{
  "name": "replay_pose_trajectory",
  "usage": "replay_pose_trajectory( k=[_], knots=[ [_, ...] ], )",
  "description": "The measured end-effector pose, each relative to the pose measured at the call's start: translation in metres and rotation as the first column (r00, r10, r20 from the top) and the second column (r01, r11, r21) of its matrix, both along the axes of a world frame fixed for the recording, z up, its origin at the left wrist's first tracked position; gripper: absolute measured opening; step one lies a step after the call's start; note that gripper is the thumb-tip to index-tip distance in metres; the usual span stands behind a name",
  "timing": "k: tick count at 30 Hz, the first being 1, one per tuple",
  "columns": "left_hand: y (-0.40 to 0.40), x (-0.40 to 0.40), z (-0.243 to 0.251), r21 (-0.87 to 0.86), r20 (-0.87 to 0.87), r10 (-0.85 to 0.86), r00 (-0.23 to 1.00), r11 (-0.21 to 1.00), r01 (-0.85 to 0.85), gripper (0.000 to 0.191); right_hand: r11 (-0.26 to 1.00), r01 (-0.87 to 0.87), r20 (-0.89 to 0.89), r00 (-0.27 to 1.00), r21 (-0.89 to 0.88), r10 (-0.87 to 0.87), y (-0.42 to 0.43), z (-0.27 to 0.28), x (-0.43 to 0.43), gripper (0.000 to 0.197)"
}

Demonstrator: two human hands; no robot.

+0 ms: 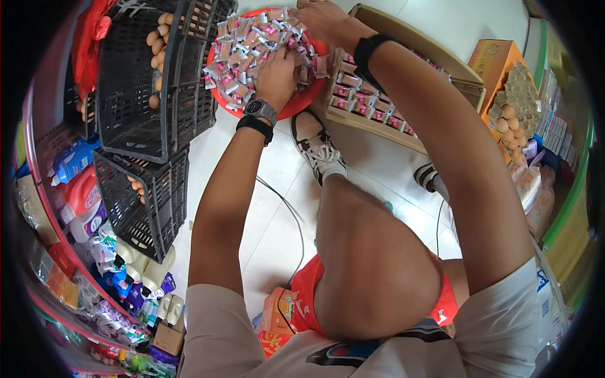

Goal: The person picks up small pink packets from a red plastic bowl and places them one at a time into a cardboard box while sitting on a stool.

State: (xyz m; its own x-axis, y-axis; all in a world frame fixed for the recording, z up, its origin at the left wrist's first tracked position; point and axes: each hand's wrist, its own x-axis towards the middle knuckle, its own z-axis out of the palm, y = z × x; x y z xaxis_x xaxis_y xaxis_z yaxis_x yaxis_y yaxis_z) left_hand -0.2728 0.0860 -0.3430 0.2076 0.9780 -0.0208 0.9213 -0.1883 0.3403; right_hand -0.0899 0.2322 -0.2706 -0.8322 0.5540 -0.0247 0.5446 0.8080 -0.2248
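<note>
A red plastic basin (309, 97) stands at the top of the view, heaped with small snacks in clear wrappers (241, 42) with pink and white print. My left hand (276, 78), with a watch at the wrist, reaches into the heap; its fingertips are partly hidden among the packets. At the basin's far right rim is my right hand (321, 21), fingers pointing towards the packets. Whether either hand grips a packet cannot be told. Right of the basin stands an open cardboard carton (378, 126) with the same kind of packets in neat rows, partly covered by my right forearm.
Black plastic crates (134, 127) with brown eggs (158, 45) stand on the left, beside shelves of detergent bottles (75, 160). At the right, an egg tray (517, 94) rests by an orange box (496, 56). A black cable (300, 227) crosses the tiled floor (227, 156) near my shoe (321, 153).
</note>
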Motion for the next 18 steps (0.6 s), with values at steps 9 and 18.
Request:
replay_pose_trajectory(
  k=[9,18],
  knots=[
    [0.012,0.032,0.007,0.091,0.162,0.049,0.986,0.994,-0.065,0.029,0.986,0.169,-0.023,0.985,-0.010,-0.169,0.023,-0.048,0.023,0.064],
    [-0.012,0.082,0.116,-0.127,0.573,0.180,0.800,0.983,-0.130,0.027,0.959,0.147,-0.288,0.933,-0.242,-0.216,0.007,0.100,0.165,0.034]
  ],
)
